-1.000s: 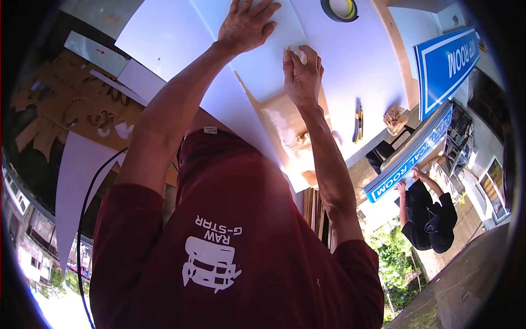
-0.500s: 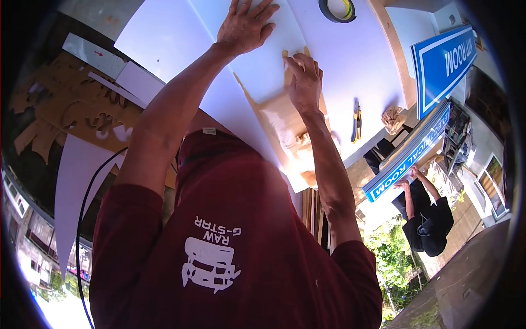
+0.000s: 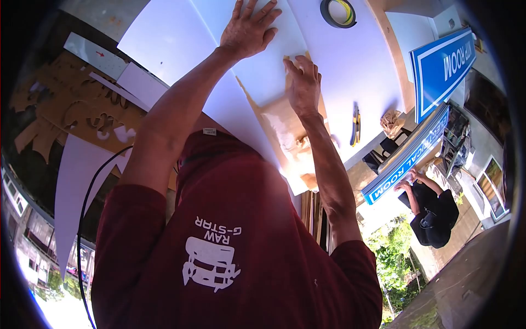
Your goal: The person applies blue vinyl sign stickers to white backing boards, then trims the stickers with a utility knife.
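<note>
The left hand (image 3: 248, 33) lies palm down with its fingers spread wide on a smooth, pale bluish-white sheet (image 3: 268, 68), close to the crease line running along it. The right hand (image 3: 304, 88) is narrow, its fingers curled at the glossy brown backing paper (image 3: 276, 118) by the sheet; whether it pinches the paper cannot be told. The sheet and paper lie on the white desk (image 3: 375, 66) in front of the person's dark red shirt (image 3: 230, 219).

To the right on the desk are a black tape roll with a yellow inner ring (image 3: 327, 15), a yellow-and-black cutter knife (image 3: 356, 126) and a crumpled brown paper ball (image 3: 391, 123). Beyond it, another person in black (image 3: 435, 216) touches the blue-and-white "ELECTRICAL ROOM" sign (image 3: 402, 170).
</note>
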Demonstrator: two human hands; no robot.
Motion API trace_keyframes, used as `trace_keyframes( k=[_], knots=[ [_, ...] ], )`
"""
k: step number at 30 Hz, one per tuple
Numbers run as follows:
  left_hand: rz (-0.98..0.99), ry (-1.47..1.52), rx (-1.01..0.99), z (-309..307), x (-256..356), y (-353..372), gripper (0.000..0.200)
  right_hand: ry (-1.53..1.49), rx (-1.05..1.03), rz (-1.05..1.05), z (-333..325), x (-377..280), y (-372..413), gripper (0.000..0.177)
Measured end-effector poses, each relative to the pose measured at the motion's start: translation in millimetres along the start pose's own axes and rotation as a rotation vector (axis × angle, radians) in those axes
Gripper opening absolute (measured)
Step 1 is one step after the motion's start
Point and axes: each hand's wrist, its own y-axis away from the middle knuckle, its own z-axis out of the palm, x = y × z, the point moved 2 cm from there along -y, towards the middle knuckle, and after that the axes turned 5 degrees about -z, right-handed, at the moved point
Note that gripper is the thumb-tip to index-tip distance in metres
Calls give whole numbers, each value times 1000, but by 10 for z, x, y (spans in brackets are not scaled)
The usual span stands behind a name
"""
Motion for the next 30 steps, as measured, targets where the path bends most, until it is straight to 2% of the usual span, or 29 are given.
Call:
trace_keyframes(
  k=[2, 8, 11, 14, 18, 21, 24, 30],
  knots=[
    [-6, -1, -11, -26, -1, 5, 55, -9, 2, 82, -14, -64, -118, 54],
    [-5, 17, -3, -1, -19, -6, 56, 32, 20, -50, 11, -28, 49, 58],
    [-3, 5, -1, 10, -22, 6, 55, -243, -22, 23, 21, 156, 75, 60],
    [3, 12, 17, 60, -30, 8, 55, -76, 77, 37, 5, 101, -84, 63],
    [1, 15, 5, 0, -4, 15, 55, 76, 45, 1, -13, -54, -40, 66],
    [2, 15, 6, -21, -10, 3, 55, -93, 32, -64, -89, -22, 112, 56],
    [8, 7, 14, 20, -13, 19, 55, -194, 231, -43, -51, 33, 39, 44],
    [18, -3, 25, 27, -16, 2, 56, -130, 209, -130, 45, 68, -78, 22]
  ],
)
